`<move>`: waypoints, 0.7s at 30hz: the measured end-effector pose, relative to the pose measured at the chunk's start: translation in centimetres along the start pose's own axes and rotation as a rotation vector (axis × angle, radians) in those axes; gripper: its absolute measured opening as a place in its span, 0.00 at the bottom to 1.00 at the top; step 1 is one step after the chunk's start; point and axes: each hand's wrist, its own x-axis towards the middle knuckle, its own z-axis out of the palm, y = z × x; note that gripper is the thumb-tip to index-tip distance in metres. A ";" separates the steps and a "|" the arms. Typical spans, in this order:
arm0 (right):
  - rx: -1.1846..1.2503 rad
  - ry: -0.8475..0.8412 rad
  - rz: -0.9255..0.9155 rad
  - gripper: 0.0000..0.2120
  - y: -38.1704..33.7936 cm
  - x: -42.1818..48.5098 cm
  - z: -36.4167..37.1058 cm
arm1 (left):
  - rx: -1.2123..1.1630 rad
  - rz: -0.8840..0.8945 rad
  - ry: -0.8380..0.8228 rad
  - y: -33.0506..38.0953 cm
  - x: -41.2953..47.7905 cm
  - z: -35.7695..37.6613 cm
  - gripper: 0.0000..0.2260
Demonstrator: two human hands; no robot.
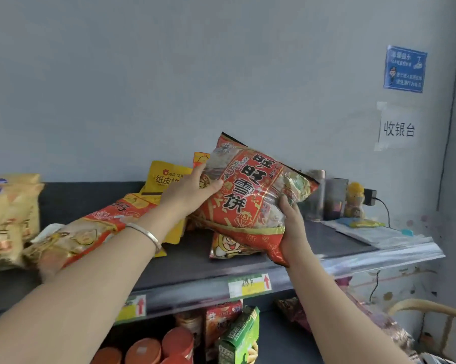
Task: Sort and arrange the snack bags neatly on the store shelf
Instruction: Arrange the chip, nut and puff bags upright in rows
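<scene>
Above the shelf (247, 261), left hand (192, 187) and right hand (292, 222) fingers grip the red snack bag (253, 203), top tilted up-right

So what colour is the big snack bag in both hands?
Mainly red with black characters; the large plastic snack bag shows best in the head view.

A large red plastic snack bag (250, 200) tilts above a dark grey store shelf (192, 260); yellow foil pouches (166, 179) lie jumbled left.

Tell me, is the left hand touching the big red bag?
Touching. The head view shows the left hand gripping the big red bag, thumb on its front.
</scene>
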 end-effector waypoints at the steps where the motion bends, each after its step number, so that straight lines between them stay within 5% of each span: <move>1: -0.029 -0.008 -0.001 0.21 0.8 -0.3 1.8 | -0.024 -0.039 0.013 -1.3 -0.8 -1.6 0.36; 6: -0.103 -0.098 0.070 0.31 6.2 -2.1 11.4 | 0.117 -0.136 0.198 -7.6 -5.8 -10.3 0.35; 9: -0.048 -0.209 0.108 0.27 9.7 -4.9 18.1 | 0.126 -0.198 0.308 -11.6 -9.7 -16.4 0.34; 13: -0.018 -0.317 0.193 0.49 14.6 -10.2 27.0 | 0.047 -0.282 0.349 -17.4 -16.2 -24.4 0.36; 14: 0.006 -0.345 0.207 0.46 15.6 -11.6 28.8 | 0.033 -0.305 0.368 -18.4 -17.8 -25.9 0.37; 17: 0.023 -0.437 0.240 0.20 18.7 -16.1 34.6 | 0.012 -0.371 0.448 -21.8 -23.2 -30.9 0.37; 21: 0.039 -0.597 0.300 0.16 23.1 -23.3 42.0 | -0.036 -0.452 0.546 -26.6 -31.1 -37.1 0.39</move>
